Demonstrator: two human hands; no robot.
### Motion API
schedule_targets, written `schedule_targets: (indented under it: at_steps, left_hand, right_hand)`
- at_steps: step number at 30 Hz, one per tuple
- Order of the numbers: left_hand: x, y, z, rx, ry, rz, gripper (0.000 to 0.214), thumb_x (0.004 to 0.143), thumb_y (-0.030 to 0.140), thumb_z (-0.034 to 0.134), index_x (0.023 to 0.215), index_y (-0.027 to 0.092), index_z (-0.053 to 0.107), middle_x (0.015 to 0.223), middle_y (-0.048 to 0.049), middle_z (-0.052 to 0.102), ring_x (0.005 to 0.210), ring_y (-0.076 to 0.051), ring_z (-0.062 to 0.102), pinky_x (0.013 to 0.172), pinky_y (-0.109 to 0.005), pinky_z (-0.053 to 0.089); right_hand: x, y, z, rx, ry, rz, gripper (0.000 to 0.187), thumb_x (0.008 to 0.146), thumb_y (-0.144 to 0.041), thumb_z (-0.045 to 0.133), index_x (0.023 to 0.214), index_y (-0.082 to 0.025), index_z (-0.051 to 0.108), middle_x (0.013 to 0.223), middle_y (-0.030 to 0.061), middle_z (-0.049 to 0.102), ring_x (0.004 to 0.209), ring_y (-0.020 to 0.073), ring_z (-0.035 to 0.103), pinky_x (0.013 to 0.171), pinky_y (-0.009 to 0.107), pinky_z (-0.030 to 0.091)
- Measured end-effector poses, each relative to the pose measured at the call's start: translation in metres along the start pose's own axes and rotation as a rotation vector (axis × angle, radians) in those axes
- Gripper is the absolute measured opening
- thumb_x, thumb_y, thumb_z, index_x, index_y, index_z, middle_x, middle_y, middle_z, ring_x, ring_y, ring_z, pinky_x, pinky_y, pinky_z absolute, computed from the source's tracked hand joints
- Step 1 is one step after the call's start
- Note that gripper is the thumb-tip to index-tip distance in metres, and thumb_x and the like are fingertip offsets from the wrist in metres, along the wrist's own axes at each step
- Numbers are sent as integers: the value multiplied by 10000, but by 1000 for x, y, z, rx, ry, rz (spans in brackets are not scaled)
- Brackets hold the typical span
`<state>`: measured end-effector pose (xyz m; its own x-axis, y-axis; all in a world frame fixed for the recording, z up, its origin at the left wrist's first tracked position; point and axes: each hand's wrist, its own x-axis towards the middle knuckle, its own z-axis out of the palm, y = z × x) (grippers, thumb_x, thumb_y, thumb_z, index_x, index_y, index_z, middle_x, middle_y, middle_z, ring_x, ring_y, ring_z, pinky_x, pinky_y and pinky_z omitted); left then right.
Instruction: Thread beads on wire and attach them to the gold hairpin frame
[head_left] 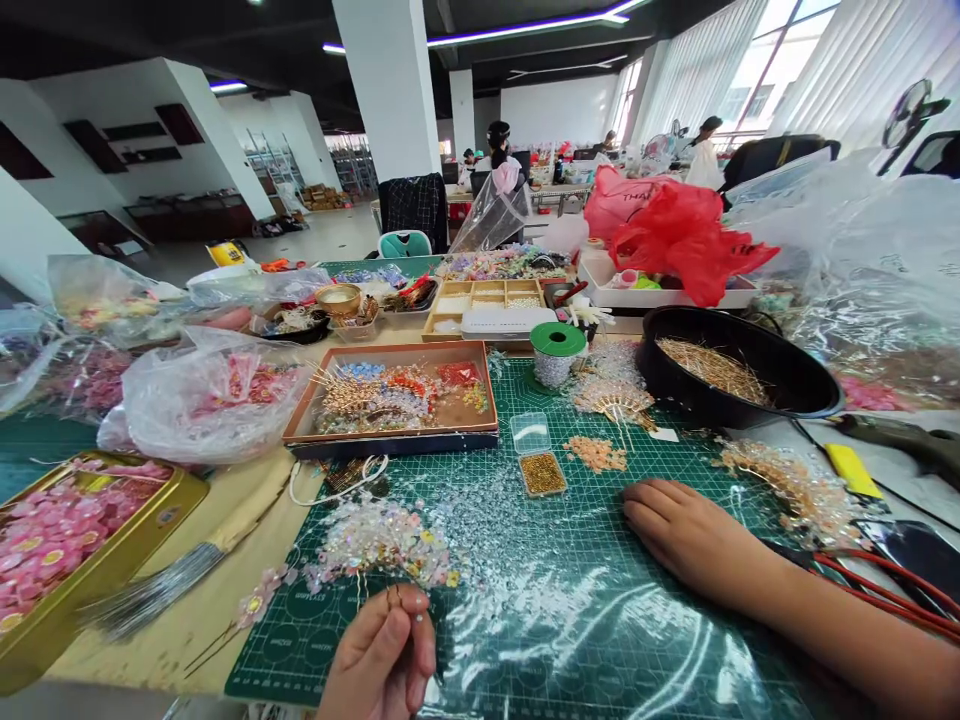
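**A:** Watch the left hand (pixel 379 655) at the bottom of the view, fingertips (pixel 411 612) pinched closed on a thin wire (pixel 391 598)!

**B:** A tight grip, right at the near edge of a green cutting mat (pixel 480 630), just below a sequinned floral spray (pixel 382 540). Is the wire joined to that spray? Too fine to tell from here!

**A:** And the right hand (pixel 694 535)?

**B:** Open, palm down on the mat, gripping nothing, near a spray of peach beads (pixel 787 505)!

**A:** What's up the table?

**B:** A brown tray of gold wire and beads (pixel 390 400), a little box of gold beads (pixel 542 472), and a black bowl of straw-coloured wire (pixel 739 365)!
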<state>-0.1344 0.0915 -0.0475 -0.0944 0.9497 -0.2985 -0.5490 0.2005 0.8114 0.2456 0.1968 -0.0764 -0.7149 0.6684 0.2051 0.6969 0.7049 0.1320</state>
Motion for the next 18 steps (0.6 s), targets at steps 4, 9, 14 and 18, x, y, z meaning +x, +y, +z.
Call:
schedule_targets:
  at_steps: [4,9,14,18]
  left_hand:
    - [1,-3,-3,-36,-57,-11,349,773,482,829,846,156,728,555,-11,645,410,-42,475,432,-127,289]
    - [3,-5,-5,-76,-161,-31,330,818,475,795,881,156,739,591,-22,688,397,-33,471,412,-127,302]
    - [9,-13,-12,-67,-228,-15,314,844,470,772,905,163,745,600,-20,695,395,-32,471,405,-125,328]
    - [14,-20,-15,-53,-257,-8,349,815,503,785,888,165,740,557,-7,671,348,-33,429,358,-130,289]
  right_hand:
    - [-5,11,5,0,62,3,169,965,-217,537,1013,-233,698,1064,74,739,955,250,712,849,411,586]
    - [-13,30,19,-15,133,33,191,924,-206,602,1039,-290,728,1084,72,759,969,278,733,848,402,608]
    - [-19,45,30,17,159,89,172,908,-241,628,987,-324,757,1054,81,771,933,292,743,831,437,608]
    - [-16,42,32,103,255,219,151,892,-352,619,899,-381,766,1000,61,784,895,269,754,811,409,608]
